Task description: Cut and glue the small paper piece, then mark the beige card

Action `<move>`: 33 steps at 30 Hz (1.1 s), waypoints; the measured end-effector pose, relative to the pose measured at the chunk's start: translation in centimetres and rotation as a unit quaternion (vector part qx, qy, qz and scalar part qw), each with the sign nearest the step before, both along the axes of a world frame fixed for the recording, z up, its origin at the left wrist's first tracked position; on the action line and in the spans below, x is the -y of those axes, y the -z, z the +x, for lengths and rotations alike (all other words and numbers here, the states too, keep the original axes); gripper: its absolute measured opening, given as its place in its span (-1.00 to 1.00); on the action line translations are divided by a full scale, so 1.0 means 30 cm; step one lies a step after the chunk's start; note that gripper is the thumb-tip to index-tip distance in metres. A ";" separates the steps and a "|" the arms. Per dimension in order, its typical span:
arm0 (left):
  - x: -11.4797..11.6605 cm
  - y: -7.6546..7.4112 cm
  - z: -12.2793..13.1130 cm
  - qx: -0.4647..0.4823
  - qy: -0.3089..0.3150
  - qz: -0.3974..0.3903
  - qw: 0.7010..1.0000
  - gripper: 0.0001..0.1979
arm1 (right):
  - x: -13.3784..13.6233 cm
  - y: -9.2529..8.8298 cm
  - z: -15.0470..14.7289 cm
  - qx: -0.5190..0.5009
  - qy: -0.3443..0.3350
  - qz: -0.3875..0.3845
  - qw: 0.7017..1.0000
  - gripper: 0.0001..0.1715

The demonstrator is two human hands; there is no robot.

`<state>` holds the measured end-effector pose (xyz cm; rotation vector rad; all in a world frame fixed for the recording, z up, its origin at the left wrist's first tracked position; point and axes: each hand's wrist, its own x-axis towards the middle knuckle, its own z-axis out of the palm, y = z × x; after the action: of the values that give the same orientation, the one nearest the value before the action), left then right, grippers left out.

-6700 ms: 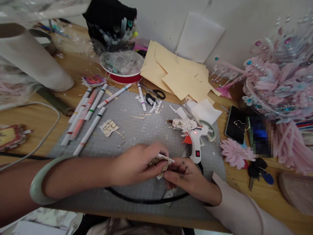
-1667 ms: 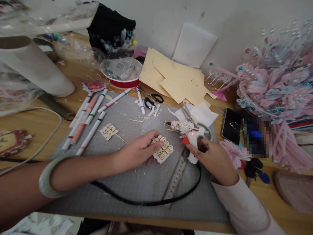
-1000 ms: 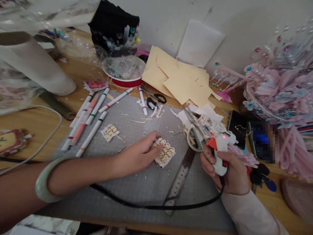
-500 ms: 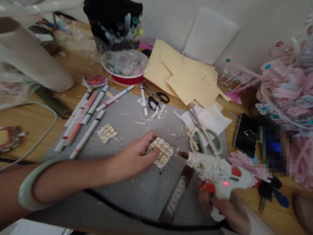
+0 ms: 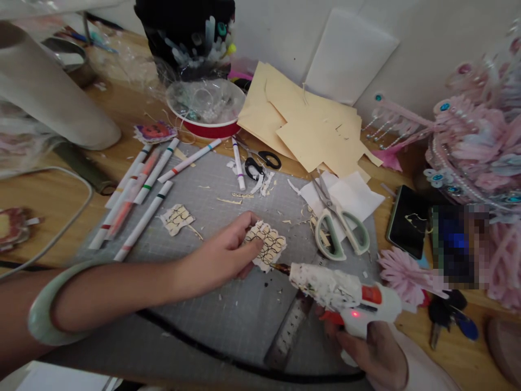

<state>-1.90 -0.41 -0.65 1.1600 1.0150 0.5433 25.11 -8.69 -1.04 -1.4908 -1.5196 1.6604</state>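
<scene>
My left hand (image 5: pixel 234 247) pinches a small cream paper cutout (image 5: pixel 272 244) with black curved scale lines, just above the grey cutting mat (image 5: pixel 228 326). In my right hand (image 5: pixel 374 350) is a white hot glue gun (image 5: pixel 345 293), its red light lit and its trigger orange. The brown nozzle tip points left and meets, or nearly meets, the lower right edge of the cutout. A second cream cutout (image 5: pixel 177 219) with black lines lies on the mat to the left. Part of a metal ruler (image 5: pixel 287 334) shows beneath the glue gun.
Green-handled scissors (image 5: pixel 330 212) lie on white paper at the right, black-handled scissors (image 5: pixel 262 163) farther back. Several markers (image 5: pixel 144 220) lie left. Cream sheets (image 5: pixel 309 127), a red-and-white bowl (image 5: pixel 211 127), a phone (image 5: pixel 408 221), keys (image 5: pixel 435 331) and pink decorations (image 5: pixel 476 146) surround the mat.
My right hand has brought the glue gun left, so its nozzle now reaches the cutout's edge. My left hand keeps its pinch in nearly the same place. The view has shifted slightly.
</scene>
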 end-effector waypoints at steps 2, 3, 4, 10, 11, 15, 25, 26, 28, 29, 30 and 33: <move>0.003 -0.003 0.002 0.004 -0.007 0.009 1.000 -0.84 | -0.006 -0.008 -0.012 -0.033 0.007 -0.019 0.999 -0.57; 0.004 -0.005 0.003 0.005 -0.010 0.016 1.000 -0.81 | -0.011 -0.013 -0.020 -0.050 0.011 -0.031 0.998 -0.53; 0.005 -0.008 0.004 0.008 -0.010 0.024 1.000 -0.78 | -0.015 -0.018 -0.028 -0.069 0.017 -0.043 0.997 -0.49; 0.002 -0.018 0.007 -0.011 0.064 0.037 0.997 -0.87 | -0.018 -0.003 -0.059 -0.139 0.024 -0.007 0.990 -0.58; 0.001 -0.019 0.007 -0.020 0.078 0.033 0.996 -0.86 | -0.015 0.004 -0.061 -0.144 0.031 0.011 0.989 -0.61; 0.001 -0.017 0.010 -0.028 0.094 0.035 0.995 -0.84 | -0.005 0.023 -0.065 -0.133 0.054 0.042 0.989 -0.62; 0.004 0.012 0.005 -0.011 0.101 0.055 0.993 -0.82 | -0.021 -0.020 -0.074 -0.081 0.045 0.038 0.995 -0.54; 0.003 0.010 0.006 -0.010 0.099 0.053 0.994 -0.83 | -0.025 -0.025 -0.076 -0.080 0.032 0.027 0.996 -0.53; 0.000 0.006 0.010 -0.013 0.096 0.042 0.994 -0.82 | -0.031 -0.029 -0.079 -0.087 0.020 0.025 0.996 -0.53; -0.001 0.004 0.011 -0.013 0.095 0.035 0.995 -0.81 | -0.032 -0.029 -0.080 -0.091 0.021 0.032 0.995 -0.54; -0.002 0.003 0.012 -0.010 0.094 0.028 0.995 -0.80 | -0.033 -0.028 -0.082 -0.091 0.020 0.036 0.995 -0.54; -0.003 0.001 0.013 0.005 0.093 0.008 0.996 -0.78 | -0.033 -0.028 -0.082 -0.080 0.010 0.034 0.996 -0.46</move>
<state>-1.51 -0.31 -0.67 1.2509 0.8855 0.4098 22.64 -7.70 -0.19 -1.3014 -1.4560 1.6570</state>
